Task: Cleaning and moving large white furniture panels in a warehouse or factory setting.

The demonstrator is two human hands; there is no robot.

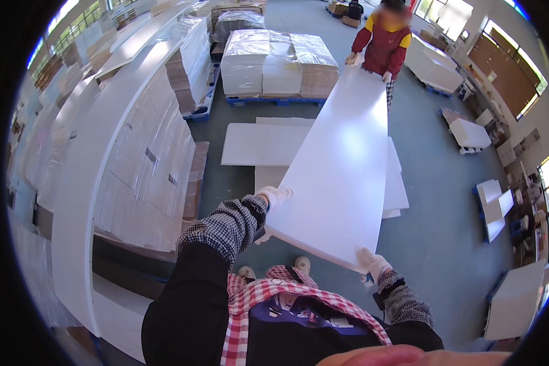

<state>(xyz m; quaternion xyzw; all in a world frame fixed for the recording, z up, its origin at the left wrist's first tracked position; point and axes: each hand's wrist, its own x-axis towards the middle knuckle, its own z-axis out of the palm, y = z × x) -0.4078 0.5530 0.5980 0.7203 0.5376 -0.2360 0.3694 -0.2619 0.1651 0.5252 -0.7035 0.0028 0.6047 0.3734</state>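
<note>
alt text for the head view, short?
Gloved left hand and right hand grip the near end of a long white panel; a co-worker holds the far end above white sheets on the floor.

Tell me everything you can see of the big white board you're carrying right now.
The white board is a long, flat, smooth rectangular sheet, plain and glossy-looking, held about level above the grey floor. The left hand and right hand, both in white gloves, grip its near corners. A co-worker's gloved hands hold the far end. More white sheets lie flat on the floor beneath it.
</note>
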